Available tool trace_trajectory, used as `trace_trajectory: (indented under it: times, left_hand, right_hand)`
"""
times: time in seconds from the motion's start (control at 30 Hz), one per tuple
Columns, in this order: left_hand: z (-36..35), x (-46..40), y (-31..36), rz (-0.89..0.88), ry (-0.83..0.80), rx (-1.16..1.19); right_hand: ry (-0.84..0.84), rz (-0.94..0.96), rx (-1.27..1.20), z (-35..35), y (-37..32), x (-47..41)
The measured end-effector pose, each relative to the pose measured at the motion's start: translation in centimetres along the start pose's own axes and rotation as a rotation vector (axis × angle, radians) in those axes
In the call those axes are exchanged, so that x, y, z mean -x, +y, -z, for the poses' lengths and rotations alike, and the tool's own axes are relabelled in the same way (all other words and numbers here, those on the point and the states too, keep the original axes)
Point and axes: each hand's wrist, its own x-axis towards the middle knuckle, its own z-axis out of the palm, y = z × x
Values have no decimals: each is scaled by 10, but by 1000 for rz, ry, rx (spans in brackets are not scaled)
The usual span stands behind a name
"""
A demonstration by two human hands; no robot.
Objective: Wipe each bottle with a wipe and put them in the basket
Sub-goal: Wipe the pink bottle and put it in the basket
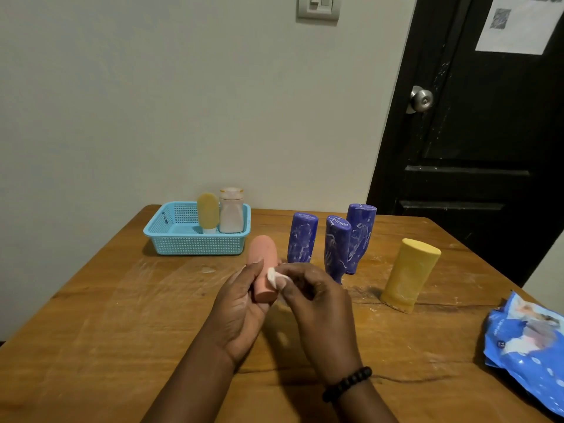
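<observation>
left hand (241, 303): fingers wrapped round the pink bottle (264, 268), held above the table (122, 331); palm hides its lower end
right hand (311, 296): pinching a white wipe (275, 277) against the bottle, wipe mostly buried under fingers
basket (195, 236): two bottles in it, labels unreadable
wipes pack (528, 346): cut off at right edge

- Blue bottles (332, 242): three, standing on the table (122, 315).
- Yellow bottles (410, 274): two, one in the basket (195, 244).
- Pink bottle (263, 270): one.
- Pale bottle (231, 213): one, in the basket.
- Basket: one.
- Wipe (274, 277): one.
- Wipe pack (528, 346): one.
</observation>
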Motion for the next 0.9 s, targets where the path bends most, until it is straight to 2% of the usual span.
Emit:
trace_trajectory:
  times: [0.07,0.17,0.3,0.6,0.67,0.77,0.8,0.9]
  left_hand:
    - [3,-1,0,-20,0,17]
    - [5,-5,1,-94,13,25]
    - [5,-7,0,-209,9,-36]
    - [-2,0,-6,-250,7,-42]
    - [0,-1,-4,-266,19,-36]
    - [2,-2,-1,-259,39,-45]
    - [2,-1,-1,-239,38,-40]
    - [1,-1,-3,-214,26,8]
  right_hand:
    - [14,-124,-149,2,2,2]
    - [121,-155,-166,2,4,9]
    - [227,-140,-138,-4,6,14]
    - [292,-98,-121,-14,1,9]
    - [223,-99,-154,-13,0,13]
    - [-31,-140,-223,-8,-6,19]
    - [-39,-149,-245,-5,-6,20]
    - [126,-232,-337,-1,1,15]
